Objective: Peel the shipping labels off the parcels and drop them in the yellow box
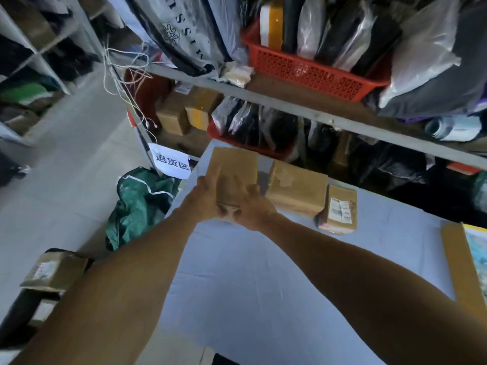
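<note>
Three cardboard parcels on surface [263, 272]. Held parcel [233, 171] leftmost; middle parcel [296, 189] beside it, labelled parcel [341, 209] beyond. Left hand [209, 197], right hand [253, 208] both clasp held parcel's near end, arms outstretched.

Three brown cardboard parcels in row along far edge of desk [263, 272].
Left parcel [234, 175]: largest, plain top, no label visible, gripped at near end by both hands.
Middle parcel [296, 188]: flat on desk, torn pale patch on top.
Small parcel [341, 209]: rightmost, just beside middle one, white shipping label [340, 209] on top.
Yellow box [463, 264]: at right edge, partly out of view.
</note>
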A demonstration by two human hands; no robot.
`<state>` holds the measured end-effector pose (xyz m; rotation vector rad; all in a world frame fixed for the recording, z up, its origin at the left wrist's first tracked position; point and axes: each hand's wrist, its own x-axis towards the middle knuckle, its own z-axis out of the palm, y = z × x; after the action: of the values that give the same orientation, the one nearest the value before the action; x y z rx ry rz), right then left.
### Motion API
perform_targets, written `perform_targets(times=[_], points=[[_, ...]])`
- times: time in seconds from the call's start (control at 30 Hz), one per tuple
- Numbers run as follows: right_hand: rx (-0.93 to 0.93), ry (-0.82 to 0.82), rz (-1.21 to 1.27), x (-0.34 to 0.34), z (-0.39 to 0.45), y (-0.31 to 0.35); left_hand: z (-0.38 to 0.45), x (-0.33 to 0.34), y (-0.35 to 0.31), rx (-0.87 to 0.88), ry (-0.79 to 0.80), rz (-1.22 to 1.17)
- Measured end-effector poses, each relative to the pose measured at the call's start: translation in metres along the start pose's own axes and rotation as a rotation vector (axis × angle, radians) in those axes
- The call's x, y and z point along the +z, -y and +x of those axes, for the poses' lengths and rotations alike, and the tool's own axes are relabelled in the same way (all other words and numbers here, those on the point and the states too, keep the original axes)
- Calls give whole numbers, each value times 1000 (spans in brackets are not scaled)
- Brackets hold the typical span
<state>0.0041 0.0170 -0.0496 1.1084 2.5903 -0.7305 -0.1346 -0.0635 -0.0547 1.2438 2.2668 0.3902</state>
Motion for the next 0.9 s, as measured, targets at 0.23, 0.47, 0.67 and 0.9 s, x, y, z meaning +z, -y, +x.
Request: perform_targets(times=[0.23, 0.47, 0.67, 0.9], points=[[99, -16, 93, -11, 78, -10, 90, -16, 9, 133, 77, 42], [89, 19, 88, -11, 101, -17, 114, -4, 26, 173, 113, 75], [44, -25, 43, -28, 89, -27, 98, -8, -6, 150, 23, 300], [31, -148, 102, -50, 29, -83, 70, 6, -83, 284, 58, 445]])
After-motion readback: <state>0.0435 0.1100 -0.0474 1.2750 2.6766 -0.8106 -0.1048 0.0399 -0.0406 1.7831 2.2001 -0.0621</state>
